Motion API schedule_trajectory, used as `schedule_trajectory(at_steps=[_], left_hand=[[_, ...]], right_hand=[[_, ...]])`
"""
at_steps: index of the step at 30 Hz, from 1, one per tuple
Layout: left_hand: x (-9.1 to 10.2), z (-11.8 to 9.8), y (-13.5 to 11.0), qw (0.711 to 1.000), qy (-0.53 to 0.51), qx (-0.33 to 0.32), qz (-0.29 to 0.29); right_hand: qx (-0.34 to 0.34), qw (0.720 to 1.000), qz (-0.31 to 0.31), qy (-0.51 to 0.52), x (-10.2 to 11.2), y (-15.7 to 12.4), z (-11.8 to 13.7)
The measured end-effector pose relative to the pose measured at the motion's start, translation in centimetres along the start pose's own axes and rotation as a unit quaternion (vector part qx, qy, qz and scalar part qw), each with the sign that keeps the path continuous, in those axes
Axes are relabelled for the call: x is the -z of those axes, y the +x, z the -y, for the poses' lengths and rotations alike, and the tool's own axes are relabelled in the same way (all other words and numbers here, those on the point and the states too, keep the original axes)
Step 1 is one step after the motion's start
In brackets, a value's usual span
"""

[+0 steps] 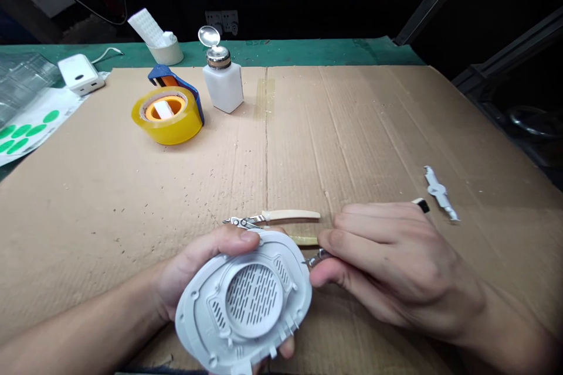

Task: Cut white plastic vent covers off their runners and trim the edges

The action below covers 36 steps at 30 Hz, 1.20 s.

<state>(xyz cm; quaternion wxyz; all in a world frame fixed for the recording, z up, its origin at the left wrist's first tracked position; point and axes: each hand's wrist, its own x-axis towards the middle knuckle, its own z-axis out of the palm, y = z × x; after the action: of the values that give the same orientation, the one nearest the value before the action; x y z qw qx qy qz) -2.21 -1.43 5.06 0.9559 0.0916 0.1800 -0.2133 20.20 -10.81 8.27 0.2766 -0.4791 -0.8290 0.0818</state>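
left grip (197,272) closed around white oval plastic slotted housing (253,302), at 6 o'clock on brown corrugated cardboard sheet (132,199) | right grip (396,263) pinching small silver metal piece (317,258) at housing's rim | cream-handled steel side cutters (281,215) just beyond housing, 12 o'clock

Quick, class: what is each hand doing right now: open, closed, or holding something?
Left hand: closed, holding a white oval plastic housing with slotted grille.
Right hand: closed, pinching a slim metal tool with black end.
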Motion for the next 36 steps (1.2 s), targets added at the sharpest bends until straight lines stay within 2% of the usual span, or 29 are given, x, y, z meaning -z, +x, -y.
schedule_trajectory(at_steps=[3, 8, 11, 15, 18, 23, 31, 33, 36], left_hand=[[-0.6, -0.2, 0.2, 0.996, 0.045, 0.025, -0.076], [-1.1, -0.2, 0.4, 0.992, 0.078, -0.004, -0.094], [-0.8, -0.1, 0.2, 0.995, 0.072, 0.002, -0.073], [0.0, 0.2, 0.0, 0.998, 0.034, -0.036, 0.038], [0.7, 0.5, 0.1, 0.996, -0.008, -0.033, 0.080], [1.3, 0.5, 0.5, 0.995, -0.018, -0.013, 0.095], [1.5, 0.4, 0.8, 0.995, 0.030, -0.009, 0.093], [1.6, 0.5, 1.0, 0.995, 0.033, -0.018, 0.089], [1.2, 0.4, 0.5, 0.995, 0.061, -0.030, 0.069]], right_hand=[[0.002, 1.000, 0.001, 0.003, 0.1, 0.1, 0.0], [0.001, 1.000, 0.005, 0.010, 0.2, 0.2, 0.2], [0.002, 1.000, 0.003, 0.014, 0.2, 0.0, 0.1], [-0.025, 0.997, -0.027, 0.072, 0.3, -0.3, -0.1], [-0.051, 0.992, -0.046, 0.109, 0.4, -0.2, 0.1], [-0.076, 0.991, -0.042, 0.105, 0.2, 0.2, 0.6], [-0.094, 0.987, -0.082, 0.103, -0.5, 0.9, 0.8], [-0.130, 0.983, -0.087, 0.094, -0.3, 0.9, 0.5], [-0.224, 0.969, -0.102, 0.031, 0.2, 0.6, -0.3]])
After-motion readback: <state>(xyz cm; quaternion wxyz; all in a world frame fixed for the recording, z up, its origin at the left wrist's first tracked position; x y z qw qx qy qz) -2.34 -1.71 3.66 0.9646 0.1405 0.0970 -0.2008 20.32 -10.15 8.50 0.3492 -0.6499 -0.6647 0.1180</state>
